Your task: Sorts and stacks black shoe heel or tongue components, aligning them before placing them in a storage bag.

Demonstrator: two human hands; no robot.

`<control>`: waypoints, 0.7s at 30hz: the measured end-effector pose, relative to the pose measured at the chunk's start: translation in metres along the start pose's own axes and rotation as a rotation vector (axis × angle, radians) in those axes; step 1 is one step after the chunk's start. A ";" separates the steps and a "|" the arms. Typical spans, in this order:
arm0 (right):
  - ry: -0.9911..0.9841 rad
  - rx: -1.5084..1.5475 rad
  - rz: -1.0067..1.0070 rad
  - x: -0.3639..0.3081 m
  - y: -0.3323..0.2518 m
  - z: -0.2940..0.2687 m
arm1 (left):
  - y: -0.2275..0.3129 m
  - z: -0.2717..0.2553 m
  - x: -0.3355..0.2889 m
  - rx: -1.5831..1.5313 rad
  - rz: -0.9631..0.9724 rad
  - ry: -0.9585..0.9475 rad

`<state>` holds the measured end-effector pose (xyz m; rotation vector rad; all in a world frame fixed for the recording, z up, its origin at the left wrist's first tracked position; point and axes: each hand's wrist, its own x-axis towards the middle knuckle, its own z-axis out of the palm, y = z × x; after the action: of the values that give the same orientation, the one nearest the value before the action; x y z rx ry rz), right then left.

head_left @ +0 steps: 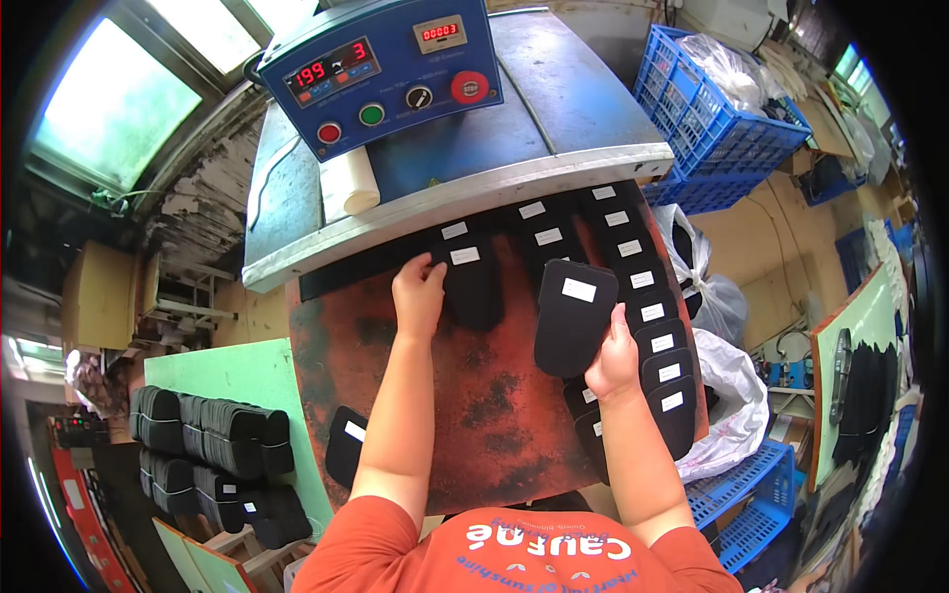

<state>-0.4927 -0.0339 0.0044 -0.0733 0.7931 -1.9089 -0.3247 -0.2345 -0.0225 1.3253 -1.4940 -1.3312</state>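
Observation:
My right hand [615, 358] grips a black insole-shaped pad [571, 331] by its lower right edge, holding it over the worn red-brown work surface [465, 405]. A small white label [578, 290] lies near the pad's wide end. My left hand [419, 296] has its fingers drawn together beside another labelled black pad [474, 301] lying on the surface. Its fingertips are at that pad's upper left edge, close to the label; anything between them is too small to tell. Overlapping labelled black pads [652, 314] run in a column along the right side, partly behind my right forearm.
A blue machine with a control box [390, 74] and a metal front edge [455, 203] stands ahead. One labelled pad [344, 445] lies near my left forearm. Bundled black pads [213, 430] rest on a green board at left. Blue crates [707, 119] and plastic bags [732, 395] stand right.

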 end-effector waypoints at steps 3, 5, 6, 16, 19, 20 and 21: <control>0.007 -0.042 0.015 0.006 0.010 -0.008 | -0.018 -0.002 0.011 0.312 0.120 0.042; 0.048 -0.079 0.009 0.004 0.017 -0.005 | -0.013 0.009 -0.013 0.488 0.437 0.109; 0.063 -0.123 0.006 0.004 0.020 -0.004 | 0.008 0.020 -0.036 0.226 0.239 -0.080; 0.003 0.014 0.045 0.001 0.006 -0.011 | -0.011 0.004 -0.040 0.216 0.090 0.046; 0.169 -0.064 0.080 -0.005 0.020 -0.009 | 0.004 0.019 -0.072 0.091 0.310 -0.047; 0.187 -0.087 0.105 -0.009 0.022 -0.003 | 0.014 0.024 -0.086 -0.033 0.154 -0.143; 0.196 -0.110 0.132 -0.013 0.022 0.004 | 0.022 0.023 -0.097 -0.155 0.001 -0.230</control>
<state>-0.4674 -0.0306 -0.0014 0.0979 1.0102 -1.7645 -0.3314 -0.1361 0.0051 1.1023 -1.5059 -1.6086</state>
